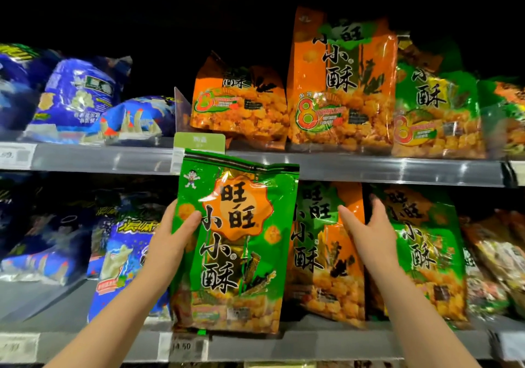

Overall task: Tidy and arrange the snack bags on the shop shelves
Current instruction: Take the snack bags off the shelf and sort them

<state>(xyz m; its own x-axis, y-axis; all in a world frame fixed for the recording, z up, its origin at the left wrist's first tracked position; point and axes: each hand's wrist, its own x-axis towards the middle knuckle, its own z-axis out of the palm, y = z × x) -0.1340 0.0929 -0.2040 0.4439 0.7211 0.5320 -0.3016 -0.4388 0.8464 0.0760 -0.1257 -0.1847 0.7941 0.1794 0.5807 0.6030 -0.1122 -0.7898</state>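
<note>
The green snack bag (241, 254) is glossy, with an orange starburst panel, bold black characters and golden puffs pictured along its base. It is held upright in front of the lower shelf (341, 346). The left hand (173, 237) has its grip on the bag's left edge, thumb across the front. The right hand (366, 231) reaches forward with a wide, empty grip, fingers spread at an orange bag (326, 268) and a second green bag (429, 254).

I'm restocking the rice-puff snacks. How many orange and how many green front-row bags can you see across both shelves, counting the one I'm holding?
Orange bags: 3
Green bags: 4, one held in the left hand, one cut off at the picture's right edge
Total: 7
</note>
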